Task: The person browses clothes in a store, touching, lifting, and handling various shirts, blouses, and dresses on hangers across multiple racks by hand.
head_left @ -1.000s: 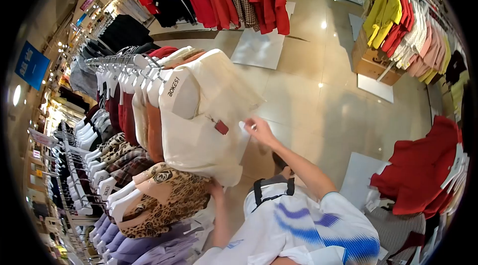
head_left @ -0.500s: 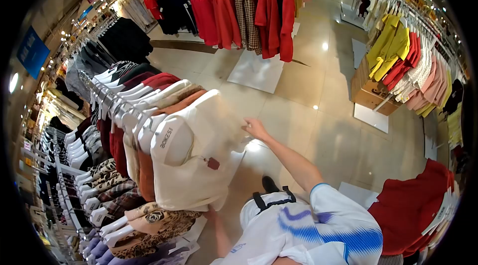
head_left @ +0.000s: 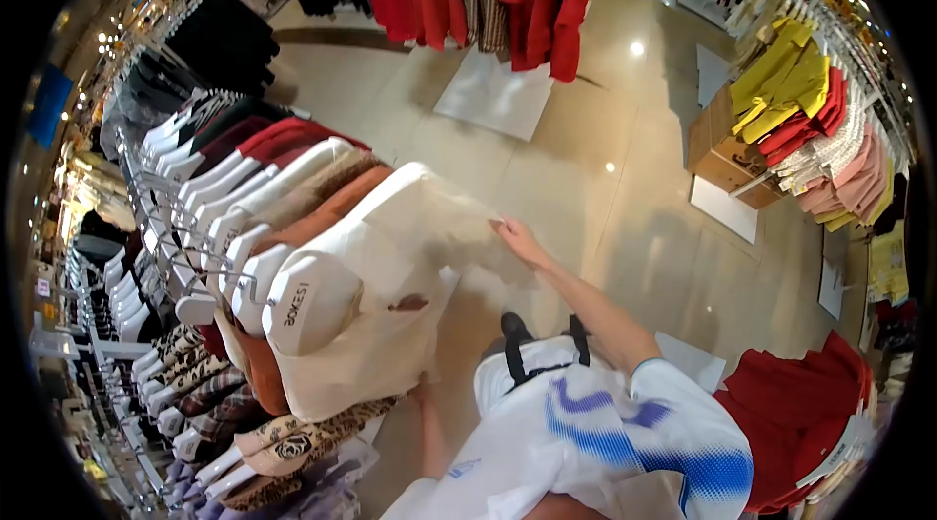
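A cream top (head_left: 390,256) with sheer sleeves hangs on a white hanger (head_left: 298,305) at the near end of the rack. My right hand (head_left: 517,239) is closed on the end of its sheer sleeve, stretched out to the right. My left hand (head_left: 425,393) is at the lower hem, its fingers hidden behind the cloth. A dark red tag (head_left: 409,302) lies on the top's front. Just below the hem hangs a leopard-print garment (head_left: 332,434).
The rack's metal rail (head_left: 161,237) holds orange, brown and red tops behind the cream one. Red coats (head_left: 542,7) hang at the top. Right of me are a dark red garment (head_left: 795,422) and a cardboard box (head_left: 717,144) beneath yellow clothes (head_left: 781,81).
The sheer sleeve is now drawn out taut from the top to my right hand. The cream top has shifted left in view, and the tag looks flatter. My left hand stays near the hem.
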`<state>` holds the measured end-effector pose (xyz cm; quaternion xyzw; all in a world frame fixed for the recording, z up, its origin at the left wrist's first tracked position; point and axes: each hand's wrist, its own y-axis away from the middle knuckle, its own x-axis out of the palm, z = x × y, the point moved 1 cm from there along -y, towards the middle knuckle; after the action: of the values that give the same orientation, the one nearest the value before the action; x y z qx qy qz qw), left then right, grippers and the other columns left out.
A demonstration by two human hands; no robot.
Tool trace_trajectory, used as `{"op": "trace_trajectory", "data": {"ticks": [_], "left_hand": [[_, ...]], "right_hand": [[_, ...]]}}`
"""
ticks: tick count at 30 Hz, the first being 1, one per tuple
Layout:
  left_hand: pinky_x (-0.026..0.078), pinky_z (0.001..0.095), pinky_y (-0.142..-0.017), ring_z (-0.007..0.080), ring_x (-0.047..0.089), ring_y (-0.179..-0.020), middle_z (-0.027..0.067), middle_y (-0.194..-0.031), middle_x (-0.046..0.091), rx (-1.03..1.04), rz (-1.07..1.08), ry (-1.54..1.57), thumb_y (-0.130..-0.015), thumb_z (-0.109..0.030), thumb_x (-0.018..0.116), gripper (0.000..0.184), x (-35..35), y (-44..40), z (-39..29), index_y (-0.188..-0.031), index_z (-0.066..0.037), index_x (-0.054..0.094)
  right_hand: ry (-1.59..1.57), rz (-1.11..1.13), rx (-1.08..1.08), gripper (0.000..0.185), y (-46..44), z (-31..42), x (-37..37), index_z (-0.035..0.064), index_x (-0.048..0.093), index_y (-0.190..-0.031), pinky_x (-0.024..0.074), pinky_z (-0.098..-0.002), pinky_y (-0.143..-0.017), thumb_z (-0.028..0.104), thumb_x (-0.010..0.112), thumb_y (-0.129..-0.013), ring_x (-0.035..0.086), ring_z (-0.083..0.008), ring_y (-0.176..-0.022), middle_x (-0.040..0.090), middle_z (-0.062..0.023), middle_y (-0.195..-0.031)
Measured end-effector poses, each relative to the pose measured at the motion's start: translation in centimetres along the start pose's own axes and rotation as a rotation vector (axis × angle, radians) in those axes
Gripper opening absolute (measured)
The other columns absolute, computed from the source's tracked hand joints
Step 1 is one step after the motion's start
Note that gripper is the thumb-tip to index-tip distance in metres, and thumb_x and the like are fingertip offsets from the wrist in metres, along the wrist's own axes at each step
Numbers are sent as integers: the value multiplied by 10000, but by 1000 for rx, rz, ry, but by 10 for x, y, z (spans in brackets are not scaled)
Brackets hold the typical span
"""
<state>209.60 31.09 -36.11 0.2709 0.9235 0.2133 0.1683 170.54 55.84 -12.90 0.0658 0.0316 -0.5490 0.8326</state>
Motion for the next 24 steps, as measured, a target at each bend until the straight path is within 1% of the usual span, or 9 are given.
{"op": "trace_trajectory", "data": {"ticks": [2,6,8,12,15,16,18,22,24], "left_hand": [[469,354,-792,227,523,-1021,113,-1198,493,-91,14,18,-844,-84,581,453,6,25,-22,-1260,-26,412],[451,285,-594,172,567,-815,83,-1049,553,-66,80,296,-802,-83,635,389,30,65,-62,-1158,-47,481],[457,300,-664,165,546,-917,82,-1104,545,-96,-44,332,-809,-124,644,437,51,95,-87,-1192,-23,461],[451,309,-799,181,502,-1086,64,-1221,498,-189,-63,345,-816,-161,665,535,66,112,-86,-1268,-15,418],[445,270,-522,144,584,-717,43,-970,577,-30,-151,492,-806,-104,673,398,90,124,-98,-1149,-73,474],[445,270,-522,144,584,-717,43,-970,577,-38,-178,517,-806,-104,673,398,96,127,-102,-1149,-73,474],[416,349,-933,212,493,-1116,84,-1251,482,26,-105,744,-833,-8,605,518,109,128,-111,-1303,-38,388],[413,374,-943,224,493,-1120,87,-1244,487,24,-199,948,-843,16,581,489,149,137,-147,-1292,-38,395],[502,360,-633,224,577,-854,62,-1044,559,50,-196,1039,-869,-59,578,356,171,148,-181,-1198,-95,450]], "right_hand": [[-46,123,68,289,8,3,1,16,560,-1008,455,-334,-649,254,581,-846,567,-203,-723,620,-103,-870],[123,289,-236,358,-1,-28,12,44,572,-1046,476,-360,-709,215,694,-756,591,-259,-860,626,-113,-947],[407,397,-38,323,-16,-59,15,47,610,-970,448,-409,-730,240,708,-731,560,-332,-860,616,-159,-955],[714,338,-142,280,-27,-95,14,55,645,-911,439,-428,-750,250,700,-718,545,-362,-862,609,-188,-969],[489,495,-214,294,-29,-106,0,86,632,-1024,449,-423,-790,213,650,-759,581,-326,-857,626,-152,-978],[501,530,-224,294,-24,-105,-5,86,632,-1024,449,-423,-790,213,650,-759,581,-326,-857,626,-152,-978],[190,523,90,284,-22,-102,-15,43,594,-1081,467,-391,-825,132,566,-813,611,-279,-958,634,-101,-1044],[-163,585,318,324,-27,-59,-24,11,501,-1189,484,-341,-837,99,494,-877,611,-200,-977,624,-80,-1046],[-447,543,615,324,-29,-6,-28,17,467,-1220,500,-300,-841,99,453,-907,600,-171,-993,607,-90,-1080]]}}
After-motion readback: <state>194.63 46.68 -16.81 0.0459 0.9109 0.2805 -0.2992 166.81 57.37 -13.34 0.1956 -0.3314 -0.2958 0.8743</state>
